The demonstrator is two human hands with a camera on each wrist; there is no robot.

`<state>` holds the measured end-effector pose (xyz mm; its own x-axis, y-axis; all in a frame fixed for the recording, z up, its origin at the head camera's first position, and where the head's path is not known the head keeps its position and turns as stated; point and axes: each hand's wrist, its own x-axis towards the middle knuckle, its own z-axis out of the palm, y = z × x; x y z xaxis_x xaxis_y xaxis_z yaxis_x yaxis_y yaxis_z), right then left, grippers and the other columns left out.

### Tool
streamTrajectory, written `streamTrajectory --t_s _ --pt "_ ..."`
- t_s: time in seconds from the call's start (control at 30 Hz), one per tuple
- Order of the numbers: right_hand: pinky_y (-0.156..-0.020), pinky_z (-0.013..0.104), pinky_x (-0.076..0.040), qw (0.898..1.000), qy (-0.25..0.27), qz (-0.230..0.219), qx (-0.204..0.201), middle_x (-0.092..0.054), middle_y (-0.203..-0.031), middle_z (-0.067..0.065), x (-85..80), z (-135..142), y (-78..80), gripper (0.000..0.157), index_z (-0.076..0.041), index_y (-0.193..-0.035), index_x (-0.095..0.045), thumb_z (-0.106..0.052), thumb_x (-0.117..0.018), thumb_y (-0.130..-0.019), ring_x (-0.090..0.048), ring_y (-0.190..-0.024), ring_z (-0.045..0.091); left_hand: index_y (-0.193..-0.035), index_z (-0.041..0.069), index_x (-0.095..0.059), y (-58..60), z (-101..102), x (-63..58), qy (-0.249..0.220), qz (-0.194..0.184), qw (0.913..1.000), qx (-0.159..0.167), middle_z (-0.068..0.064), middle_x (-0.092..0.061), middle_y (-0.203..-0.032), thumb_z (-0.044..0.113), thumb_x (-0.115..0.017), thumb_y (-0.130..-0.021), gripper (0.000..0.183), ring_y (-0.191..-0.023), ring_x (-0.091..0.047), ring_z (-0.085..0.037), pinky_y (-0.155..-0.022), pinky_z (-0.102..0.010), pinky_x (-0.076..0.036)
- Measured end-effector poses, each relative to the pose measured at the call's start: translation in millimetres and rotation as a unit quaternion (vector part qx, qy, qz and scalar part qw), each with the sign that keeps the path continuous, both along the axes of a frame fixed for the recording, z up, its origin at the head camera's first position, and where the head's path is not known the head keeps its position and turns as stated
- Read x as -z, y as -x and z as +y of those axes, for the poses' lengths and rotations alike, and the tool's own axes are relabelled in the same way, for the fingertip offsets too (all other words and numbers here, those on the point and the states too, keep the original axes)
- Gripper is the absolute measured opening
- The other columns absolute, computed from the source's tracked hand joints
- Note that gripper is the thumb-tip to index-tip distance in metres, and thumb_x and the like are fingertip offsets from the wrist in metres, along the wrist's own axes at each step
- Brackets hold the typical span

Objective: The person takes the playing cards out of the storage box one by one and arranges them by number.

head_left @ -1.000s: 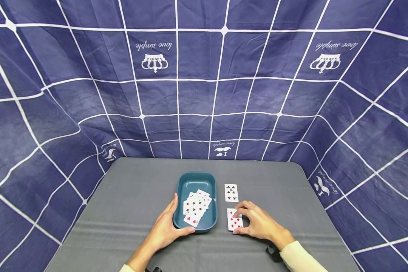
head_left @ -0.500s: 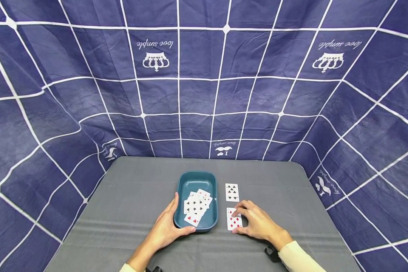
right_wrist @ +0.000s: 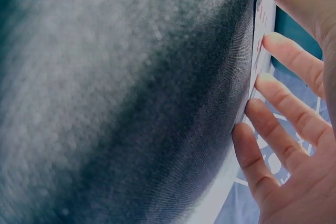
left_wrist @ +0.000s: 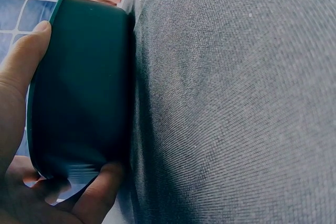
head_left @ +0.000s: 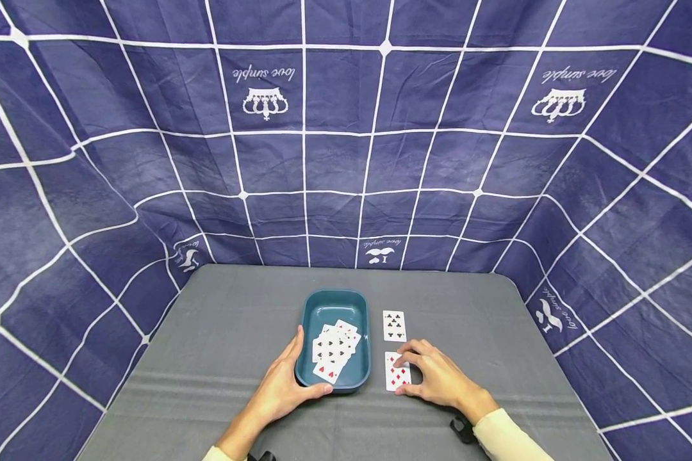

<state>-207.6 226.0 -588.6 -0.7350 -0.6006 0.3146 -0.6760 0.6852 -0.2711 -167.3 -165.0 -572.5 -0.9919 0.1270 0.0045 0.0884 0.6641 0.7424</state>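
Observation:
A dark teal tray (head_left: pixel 334 311) stands on the table with several playing cards (head_left: pixel 331 349) piled face up inside. My left hand (head_left: pixel 272 392) holds its near left corner, thumb (left_wrist: pixel 39 38) along the near rim and fingers on the left side. Right of the tray, a diamonds card (head_left: pixel 398 379) lies face up. My right hand (head_left: pixel 438 379) touches that card with its fingertips, the thumb at its near right corner and the other fingers spread toward its far edge. Just beyond lies a clubs card (head_left: pixel 395 326), face up, in line with the diamonds card.
A grey cloth (head_left: pixel 236 307) covers the table. Behind it and at both sides hangs a blue curtain (head_left: pixel 334 160) with white grid lines. A black strap (head_left: pixel 463 430) is on the right wrist.
The diamonds card has shifted very slightly left and straightened under my right fingertips. My left hand and the tray have stayed put; the head view has shifted a little.

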Motion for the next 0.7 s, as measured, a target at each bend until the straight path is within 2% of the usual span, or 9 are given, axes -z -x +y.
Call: streamTrajectory --t_s 0.3,0.43,0.7 --pt "-0.105 0.047 -0.063 1.0 -0.007 -0.019 0.003 -0.076 -0.136 -0.005 -1.4 -0.2 2.0 0.046 -0.029 -0.117 -0.086 -0.051 -0.106 -0.083 -0.072 -0.123 0.018 -0.188 0.012 -0.021 -0.7 -0.4 0.2 -0.006 -0.001 1.0 -0.001 -0.017 -0.033 -0.192 0.06 -0.11 -0.074 0.152 -0.173 -0.044 -0.044 -0.138 -0.064 -0.042" --pt "-0.106 0.049 -0.064 1.0 -0.005 -0.02 0.008 -0.077 -0.137 -0.002 -7.9 -1.3 3.0 0.045 -0.028 -0.118 -0.086 -0.049 -0.106 -0.083 -0.074 -0.126 0.021 -0.188 0.012 -0.021 -1.1 -0.7 0.6 -0.005 -0.004 1.0 -0.002 -0.017 -0.034 -0.192 0.06 -0.11 -0.074 0.152 -0.173 -0.044 -0.043 -0.138 -0.063 -0.042" --pt "-0.102 0.048 -0.065 1.0 0.007 0.028 -0.004 -0.078 -0.135 -0.001 -31.3 -13.9 13.4 0.045 -0.022 -0.12 -0.087 -0.042 -0.107 -0.084 -0.075 -0.124 0.02 -0.188 0.015 -0.019 -1.3 -0.5 -0.3 -0.012 -0.006 0.9999 -0.002 -0.016 -0.032 -0.193 0.06 -0.11 -0.074 0.153 -0.175 -0.042 -0.044 -0.139 -0.065 -0.04"
